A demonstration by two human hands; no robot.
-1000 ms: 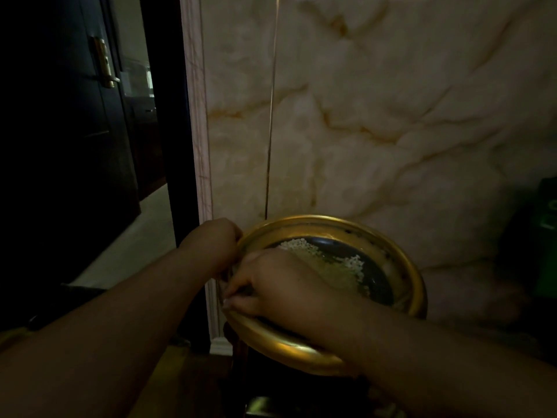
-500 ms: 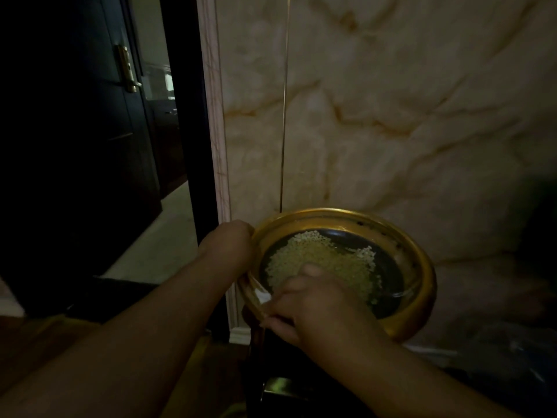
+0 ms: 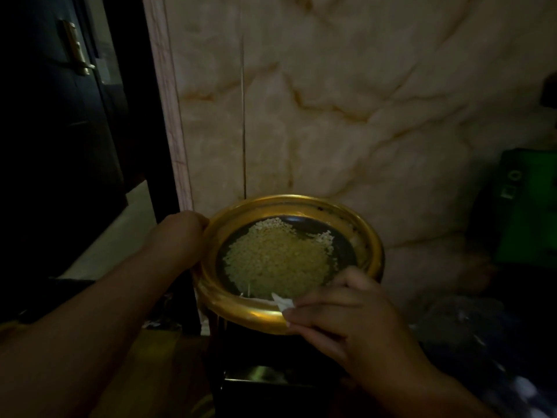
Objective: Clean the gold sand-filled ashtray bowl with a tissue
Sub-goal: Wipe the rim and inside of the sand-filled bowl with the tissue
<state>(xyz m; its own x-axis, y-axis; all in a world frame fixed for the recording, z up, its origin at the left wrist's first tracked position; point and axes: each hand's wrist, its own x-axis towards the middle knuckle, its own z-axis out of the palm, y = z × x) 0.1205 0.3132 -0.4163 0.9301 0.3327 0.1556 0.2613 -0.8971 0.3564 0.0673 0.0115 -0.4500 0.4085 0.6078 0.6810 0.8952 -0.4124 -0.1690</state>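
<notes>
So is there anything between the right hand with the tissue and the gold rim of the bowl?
Nothing visible. The right hand presses the tissue straight onto the near rim of the bowl. The left hand holds the far-left rim, clear of it.

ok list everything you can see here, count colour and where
bowl: one, gold rim, dark inside, centre, on a dark stand
sand: one patch, pale yellow, inside the bowl
tissue: one, white, at the bowl's near rim, pinched by the right hand
wall: one, cream marble, behind the bowl
door: one, dark, far left, with a gold handle
box: one, green, right edge
left hand: one, gripping the bowl's left rim
right hand: one, at the near rim
</notes>
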